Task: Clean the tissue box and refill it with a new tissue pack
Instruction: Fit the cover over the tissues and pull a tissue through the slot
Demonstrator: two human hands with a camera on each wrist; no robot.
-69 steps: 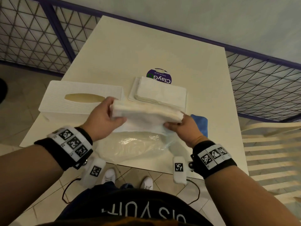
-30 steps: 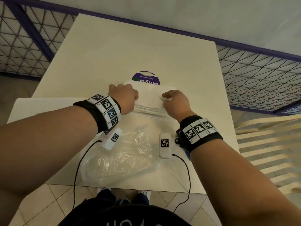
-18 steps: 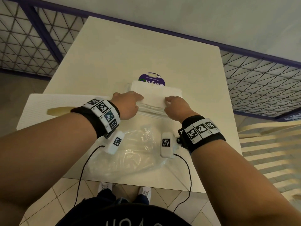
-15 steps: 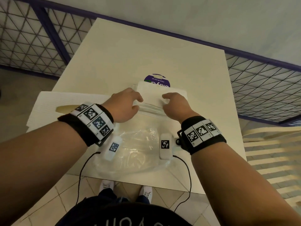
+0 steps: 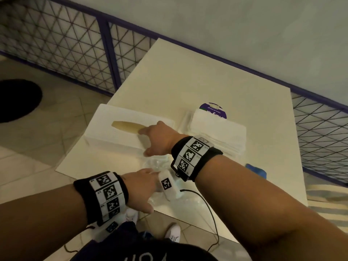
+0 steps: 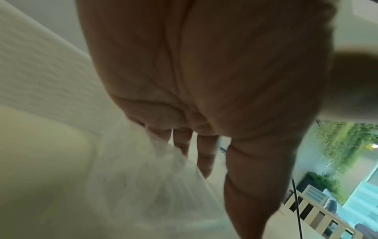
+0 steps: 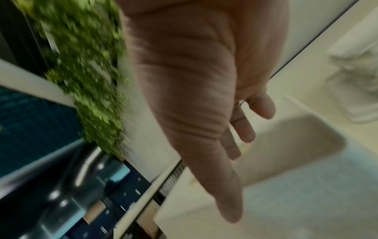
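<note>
The white ribbed tissue box (image 5: 116, 136) lies at the table's left with its beige slot (image 5: 125, 126) up. My right hand (image 5: 146, 142) reaches across over the box's right end, fingers spread and holding nothing; the right wrist view shows its straight fingers (image 7: 241, 129) above the slot (image 7: 296, 145). The new tissue stack (image 5: 216, 127) sits free at the middle right. My left hand (image 5: 143, 185) hovers open over the crumpled clear wrapper (image 5: 156, 161) near the front edge. Its fingers (image 6: 202, 155) are straight above the wrapper (image 6: 132, 186).
A purple-labelled pack (image 5: 213, 110) peeks out behind the tissue stack. A blue cloth (image 5: 256, 171) lies at the front right. A mesh railing (image 5: 66, 44) runs behind and beside the cream table (image 5: 188, 78). A slatted chair (image 5: 327, 202) stands on the right.
Both hands have let go of the tissue stack. My right hand has swung left to the tissue box. My left hand has drawn back toward the wrapper at the front edge.
</note>
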